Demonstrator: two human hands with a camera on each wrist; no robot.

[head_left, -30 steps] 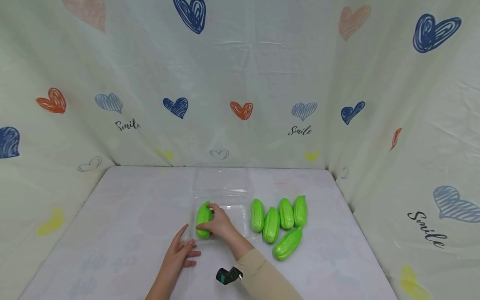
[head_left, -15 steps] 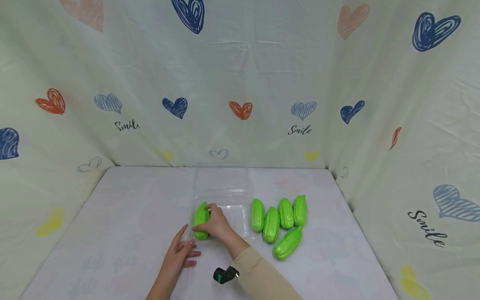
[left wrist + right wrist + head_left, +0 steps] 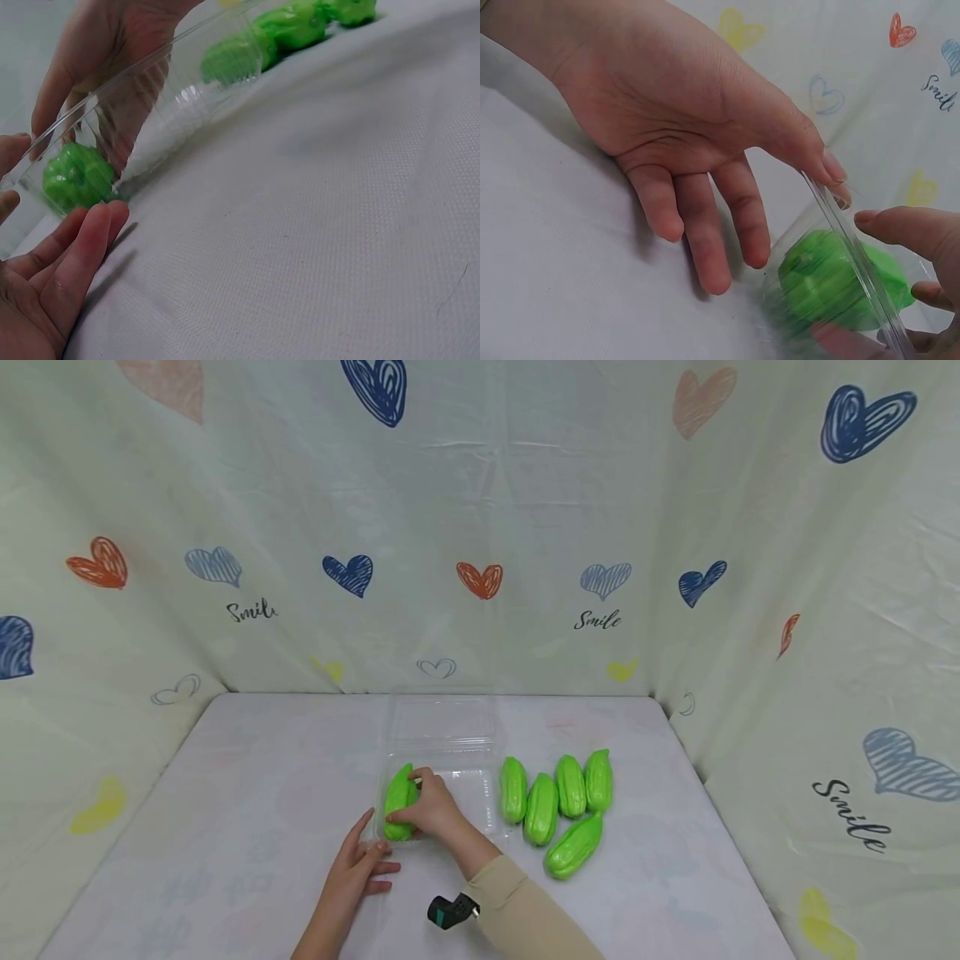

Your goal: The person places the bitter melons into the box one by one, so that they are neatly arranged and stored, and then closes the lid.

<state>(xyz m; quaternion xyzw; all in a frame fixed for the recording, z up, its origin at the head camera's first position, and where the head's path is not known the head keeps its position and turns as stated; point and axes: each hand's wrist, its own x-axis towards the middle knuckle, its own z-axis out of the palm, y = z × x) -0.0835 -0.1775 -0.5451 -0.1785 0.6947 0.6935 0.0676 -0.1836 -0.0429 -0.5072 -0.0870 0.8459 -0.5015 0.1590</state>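
A clear plastic clamshell container (image 3: 471,789) lies at the table's middle, its lid (image 3: 442,720) folded back. My right hand (image 3: 433,808) reaches in and grips a bright green ridged gourd (image 3: 396,806) against the left wall. The thumb and fingers lie on either side of it. My left hand (image 3: 352,864) is at the container's front left corner. In the right wrist view the left thumb and a fingertip meet at the rim (image 3: 866,270), while the other fingers of the left hand (image 3: 682,112) hang below, spread apart.
Several more green gourds (image 3: 542,810) lie right of the container, one slanted in front (image 3: 573,847). A black wrist camera (image 3: 452,911) sits under the right sleeve (image 3: 528,914). A curtain (image 3: 420,493) printed with hearts surrounds the white-covered table (image 3: 247,793).
My right hand and the gourd have shifted slightly left, bringing the gourd closer to the container's left wall. My left hand has stayed at the corner.
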